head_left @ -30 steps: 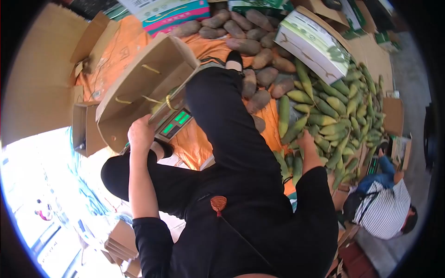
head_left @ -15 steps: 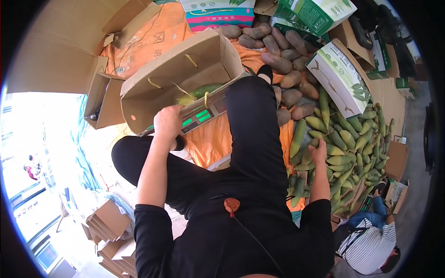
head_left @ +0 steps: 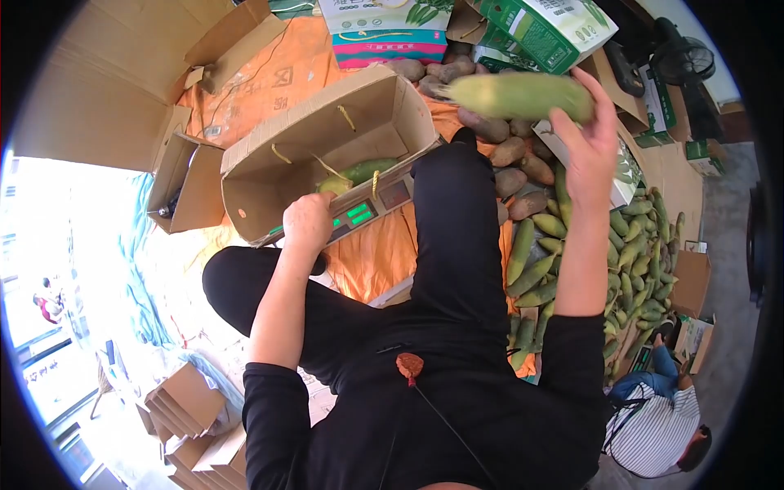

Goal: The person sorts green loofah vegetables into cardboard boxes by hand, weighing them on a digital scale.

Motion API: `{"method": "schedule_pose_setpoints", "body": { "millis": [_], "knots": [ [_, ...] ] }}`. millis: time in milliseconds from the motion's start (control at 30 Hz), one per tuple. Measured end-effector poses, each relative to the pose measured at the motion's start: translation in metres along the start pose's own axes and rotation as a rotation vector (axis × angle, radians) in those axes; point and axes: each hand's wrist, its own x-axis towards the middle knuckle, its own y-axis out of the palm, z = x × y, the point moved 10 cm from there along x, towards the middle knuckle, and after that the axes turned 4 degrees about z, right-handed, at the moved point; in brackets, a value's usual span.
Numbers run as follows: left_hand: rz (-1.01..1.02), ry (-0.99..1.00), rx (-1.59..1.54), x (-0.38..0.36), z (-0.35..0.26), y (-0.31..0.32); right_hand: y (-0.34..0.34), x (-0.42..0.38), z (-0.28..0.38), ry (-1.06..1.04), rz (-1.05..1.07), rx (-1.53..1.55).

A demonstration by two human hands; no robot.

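We see a long green radish (head_left: 518, 96) in the air, beyond the right end of the open carton (head_left: 314, 131) and above its level, lying nearly crosswise with its pale tip pointing back toward the carton. We judge it firm and dense, rather weighty for its girth, stiff enough not to bend but liable to bruise or snap if knocked. Its skin looks smooth, so we would expect some slipping if it is damp; we would take hold around the thick middle, where the load balances.

The right grip (head_left: 590, 143) instead has it near the thicker end, thumb on the near side and fingers around the far side, parted only by the radish's width and closed on it. Blur hides how deep the fingers wrap.

The left grip (head_left: 308, 222) is at the carton's near rim, fingers bent over the edge; we cannot tell whether it pinches the cardboard or merely rests there. Inside the carton, just past those fingers, lies another radish (head_left: 369, 170).
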Motion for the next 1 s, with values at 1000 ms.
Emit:
{"method": "schedule_pose_setpoints", "body": {
  "millis": [1000],
  "knots": [
    [0.063, -0.030, 0.017, 0.009, 0.002, 0.003, 0.181, 0.039, -0.072, 0.145, 0.654, -0.307]
  ]
}}
